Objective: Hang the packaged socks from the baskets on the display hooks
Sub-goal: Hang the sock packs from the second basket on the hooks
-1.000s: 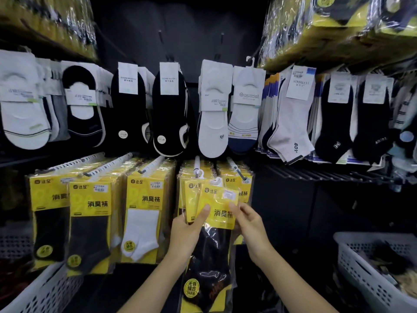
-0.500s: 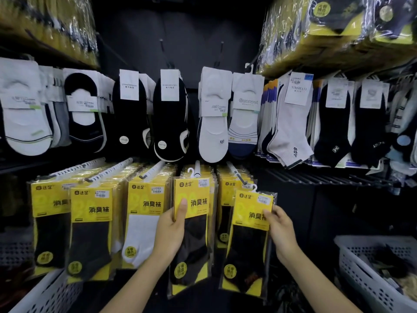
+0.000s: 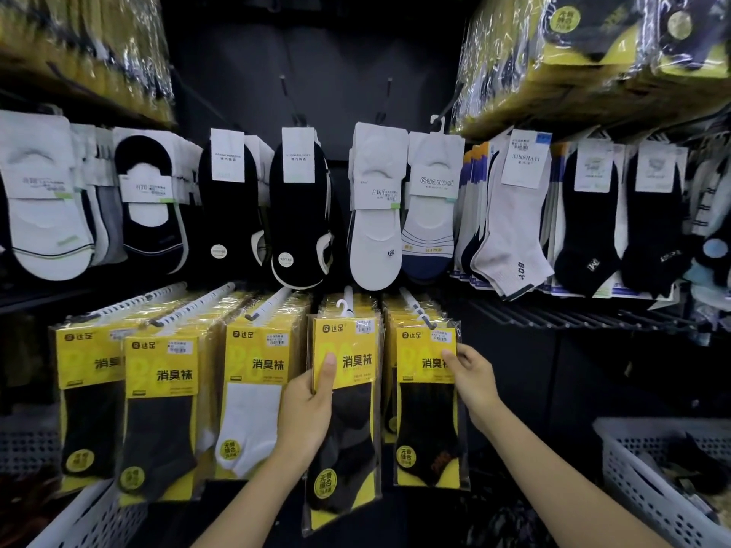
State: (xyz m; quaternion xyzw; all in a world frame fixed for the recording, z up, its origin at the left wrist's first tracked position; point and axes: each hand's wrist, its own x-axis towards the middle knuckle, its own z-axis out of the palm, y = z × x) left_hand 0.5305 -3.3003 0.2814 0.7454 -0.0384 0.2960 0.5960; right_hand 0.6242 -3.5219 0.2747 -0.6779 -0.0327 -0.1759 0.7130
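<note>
1. at the lower row of hooks, straight ahead, my left grip (image 3: pixel 312 405) is clamped on a yellow sock pack (image 3: pixel 352 425): thumb flat on the card front, fingers behind it.
2. my right grip (image 3: pixel 470 373) is clamped on the right edge of a second sock pack (image 3: pixel 427 413), just right of the first, up at its card header.
3. both packs sit at the front of crowded pegs, the first under the centre peg (image 3: pixel 348 296), the second under the right peg (image 3: pixel 411 304). i cannot tell whether either small white hanger is fully over its peg.
4. my judgement on handling: light and thin, stiff only where the card is. the clear sleeve is glossy and probably slick, and the sock half is soft and floppy. the card header, close to the hanger, is the place to hold, so the pack neither swings nor folds.
5. near right, a white basket (image 3: pixel 633 484) holds more dark goods; another basket rim (image 3: pixel 79 516) shows near left.
</note>
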